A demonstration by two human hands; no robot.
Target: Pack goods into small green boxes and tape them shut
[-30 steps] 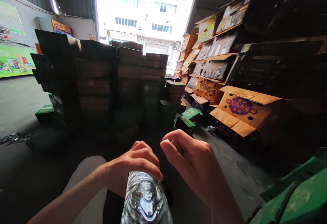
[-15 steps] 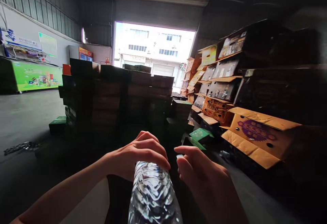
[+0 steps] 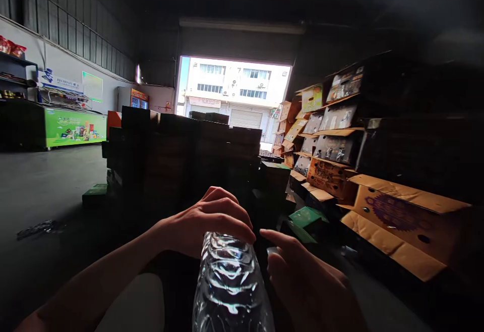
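A clear plastic water bottle (image 3: 231, 286) rises from the bottom centre, its neck tilted away from me. My left hand (image 3: 206, 221) is wrapped round the upper part of the bottle. To the right of the bottle, my right hand (image 3: 302, 276) pinches a small pale bottle cap (image 3: 272, 250) between thumb and fingers, level with the bottle's shoulder. The bottle's mouth is hidden behind my left hand.
Dark stacks of boxes (image 3: 181, 155) stand ahead. Open printed cardboard cartons (image 3: 397, 216) pile up along the right. Green flat boxes (image 3: 304, 217) lie on the floor. A green chest freezer (image 3: 71, 127) stands at the left wall, and a bright loading door (image 3: 234, 95) is open beyond.
The view has tilted upward, showing more ceiling. My right hand with the cap has dropped lower, beside the bottle. My left hand keeps its hold on the bottle.
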